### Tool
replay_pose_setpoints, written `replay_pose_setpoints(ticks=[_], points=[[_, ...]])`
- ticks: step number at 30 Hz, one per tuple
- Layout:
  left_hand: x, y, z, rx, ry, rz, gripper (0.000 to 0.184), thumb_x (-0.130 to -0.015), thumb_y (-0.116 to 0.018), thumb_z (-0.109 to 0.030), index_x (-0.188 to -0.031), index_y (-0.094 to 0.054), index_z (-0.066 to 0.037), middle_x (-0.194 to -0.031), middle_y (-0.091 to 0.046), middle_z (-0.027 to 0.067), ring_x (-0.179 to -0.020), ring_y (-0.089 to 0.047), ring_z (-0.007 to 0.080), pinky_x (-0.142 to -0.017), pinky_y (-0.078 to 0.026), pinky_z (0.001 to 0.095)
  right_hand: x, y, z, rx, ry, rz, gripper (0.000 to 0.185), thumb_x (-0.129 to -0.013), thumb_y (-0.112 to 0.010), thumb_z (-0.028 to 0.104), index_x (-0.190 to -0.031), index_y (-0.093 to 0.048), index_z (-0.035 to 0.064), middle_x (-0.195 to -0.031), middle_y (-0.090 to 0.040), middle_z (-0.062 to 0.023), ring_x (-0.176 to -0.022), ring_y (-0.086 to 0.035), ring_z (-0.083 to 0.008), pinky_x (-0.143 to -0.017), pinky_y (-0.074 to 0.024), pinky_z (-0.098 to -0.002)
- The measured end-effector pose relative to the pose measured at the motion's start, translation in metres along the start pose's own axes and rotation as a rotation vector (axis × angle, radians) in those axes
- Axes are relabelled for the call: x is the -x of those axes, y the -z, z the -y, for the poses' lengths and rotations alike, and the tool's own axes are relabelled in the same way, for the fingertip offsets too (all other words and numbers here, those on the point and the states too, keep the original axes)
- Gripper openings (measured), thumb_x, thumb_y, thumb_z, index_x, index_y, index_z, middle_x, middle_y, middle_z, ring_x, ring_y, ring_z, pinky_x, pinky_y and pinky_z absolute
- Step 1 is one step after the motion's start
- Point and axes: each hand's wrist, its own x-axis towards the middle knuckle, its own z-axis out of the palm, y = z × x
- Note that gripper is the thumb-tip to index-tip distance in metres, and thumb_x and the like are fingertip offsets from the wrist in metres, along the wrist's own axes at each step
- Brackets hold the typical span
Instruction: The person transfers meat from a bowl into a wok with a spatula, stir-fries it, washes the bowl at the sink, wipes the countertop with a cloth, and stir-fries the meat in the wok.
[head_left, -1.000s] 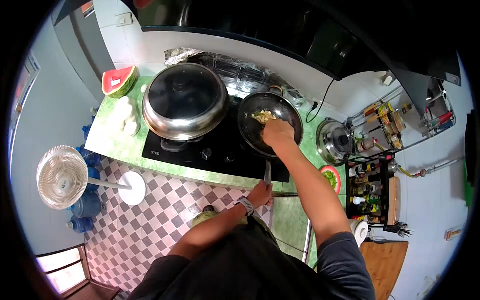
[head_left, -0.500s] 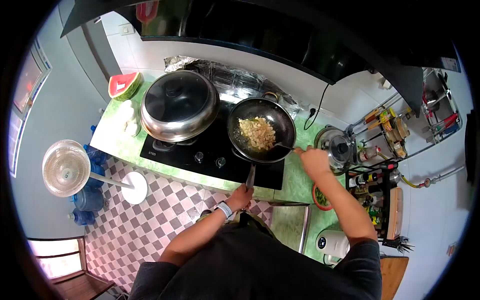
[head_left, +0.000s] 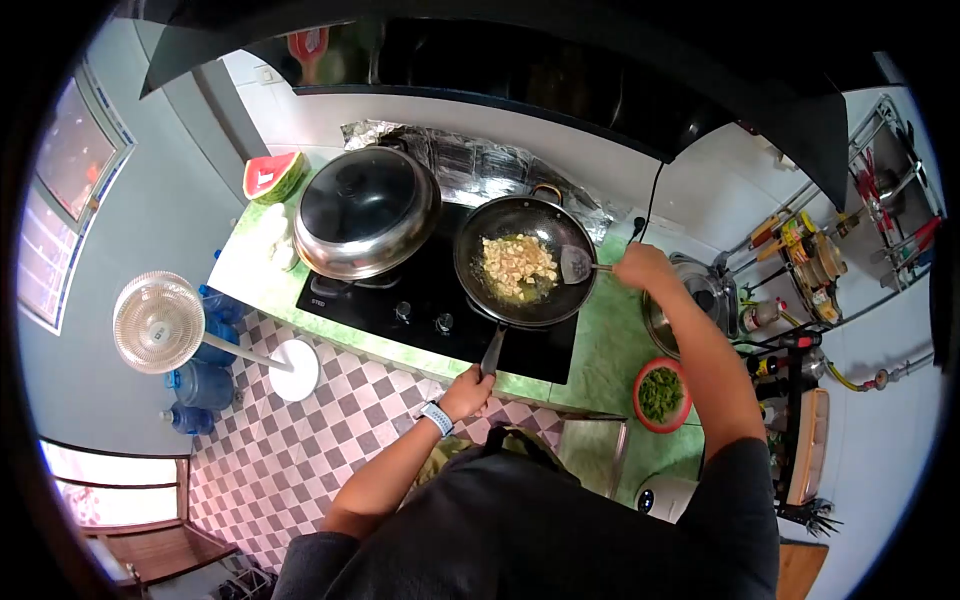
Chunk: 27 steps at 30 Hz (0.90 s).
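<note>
Right fingers [head_left: 627, 270] around spatula handle [head_left: 603, 267]

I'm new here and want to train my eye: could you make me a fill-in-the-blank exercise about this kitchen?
1. The left hand grips the wok by its long ____.
2. The right hand holds a ____, its flat head at the wok's right side.
3. The lidded pot stands to the wok's ____.
4. A cut piece of ____ sits on the counter.

Missing words: handle; spatula; left; watermelon.
</note>
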Motion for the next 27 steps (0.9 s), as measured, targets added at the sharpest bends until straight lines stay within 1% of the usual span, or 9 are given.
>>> replay_pose_setpoints(ticks=[3, 8, 10, 11, 12, 13, 15, 16, 27], points=[[0.001, -0.001, 0.001, -0.036, -0.035, -0.032, 0.030, -0.097, -0.046, -0.026, -0.105, -0.047, 0.003, -0.067, -0.054, 0.0055, -0.048, -0.054, 0.0133, -0.044, -0.046, 0.0293, -0.062, -0.016, -0.019, -0.815, -0.489, 0.843, 0.019, -0.090, -0.046, 0.017, -0.085, -0.060, 0.0054, -0.056, -0.044, -0.0004, -0.036, -0.030, -0.0089, -0.033, -0.0247, -0.0270], [0.000, -0.002, -0.002, -0.098, -0.066, -0.054, 0.034, -0.095, -0.046, -0.027, -0.097, -0.046, 0.007, -0.066, -0.061, 0.0131, -0.048, -0.061, 0.0201, -0.046, -0.051, 0.0331, -0.092, -0.043, -0.024, -1.155, -0.574, 1.062, 0.019, -0.092, -0.043, 0.015, -0.093, -0.059, 0.0057, -0.055, -0.041, 0.0026, -0.036, -0.025, -0.0033, -0.033, -0.0190, -0.0220], [0.001, 0.000, -0.001, -0.101, -0.061, -0.031, 0.035, -0.095, -0.046, -0.027, -0.096, -0.046, 0.008, -0.066, -0.061, 0.0133, -0.048, -0.061, 0.0208, -0.047, -0.051, 0.0338, -0.088, -0.052, -0.013, -1.186, -0.450, 0.972, 0.016, -0.092, -0.046, 0.018, -0.094, -0.059, 0.0073, -0.054, -0.040, 0.0033, -0.037, -0.023, -0.0027, -0.033, -0.0178, -0.0224], [0.000, 0.000, 0.000, -0.112, -0.016, -0.041, 0.029, -0.097, -0.047, -0.026, -0.101, -0.047, 0.003, -0.067, -0.055, 0.0065, -0.047, -0.054, 0.0137, -0.045, -0.047, 0.0302, -0.087, -0.055, -0.011, -1.162, -0.408, 0.856, 0.019, -0.088, -0.052, 0.019, -0.088, -0.063, 0.0030, -0.055, -0.052, -0.0048, -0.034, -0.038, -0.0123, -0.033, -0.0312, -0.0293], [0.001, 0.001, 0.000, -0.112, -0.010, -0.041, 0.029, -0.097, -0.047, -0.026, -0.101, -0.047, 0.003, -0.067, -0.055, 0.0065, -0.047, -0.054, 0.0137, -0.045, -0.047, 0.0302, -0.088, -0.066, -0.006, -1.164, -0.408, 0.863, 0.019, -0.088, -0.052, 0.019, -0.088, -0.063, 0.0030, -0.055, -0.052, -0.0048, -0.034, -0.038, -0.0123, -0.033, -0.0312, -0.0293], [0.000, 0.004, -0.001, -0.143, -0.018, -0.045, 0.029, -0.097, -0.047, -0.026, -0.101, -0.047, 0.003, -0.067, -0.055, 0.0064, -0.047, -0.054, 0.0137, -0.045, -0.047, 0.0302, -0.079, -0.062, 0.006, -0.571, 0.133, 0.545, 0.020, -0.085, -0.054, 0.018, -0.086, -0.065, 0.0010, -0.062, -0.059, -0.0107, -0.043, -0.050, -0.0200, -0.041, -0.0402, -0.0344], [-0.001, 0.006, -0.003, -0.156, -0.023, -0.041, 0.029, -0.097, -0.047, -0.026, -0.103, -0.047, 0.003, -0.067, -0.055, 0.0060, -0.047, -0.054, 0.0134, -0.045, -0.048, 0.0296, -0.032, -0.038, 0.036, -0.396, 0.073, 0.081, 0.021, -0.079, -0.057, 0.014, -0.080, -0.070, -0.0024, -0.085, -0.068, -0.0228, -0.080, -0.069, -0.0347, -0.071, -0.0547, -0.0414], [-0.002, 0.008, -0.004, -0.139, -0.021, -0.035, 0.029, -0.097, -0.047, -0.026, -0.104, -0.047, 0.003, -0.067, -0.055, 0.0057, -0.047, -0.053, 0.0133, -0.045, -0.048, 0.0292, -0.015, -0.030, 0.049, -0.406, -0.015, 0.068, 0.022, -0.080, -0.057, 0.016, -0.087, -0.071, 0.0007, -0.087, -0.069, -0.0224, -0.087, -0.069, -0.0345, -0.075, -0.0543, -0.0445], [-0.006, 0.013, 0.002, -0.169, -0.084, -0.094, 0.028, -0.095, -0.050, -0.026, -0.099, -0.049, 0.001, -0.064, -0.055, 0.0059, -0.044, -0.052, 0.0144, -0.041, -0.043, 0.0302, 0.083, -0.004, 0.078, -0.035, 0.107, -0.321, 0.018, -0.092, -0.051, 0.016, -0.100, -0.063, 0.0050, -0.069, -0.067, -0.0132, -0.066, -0.069, -0.0312, -0.055, -0.0541, -0.0411]])
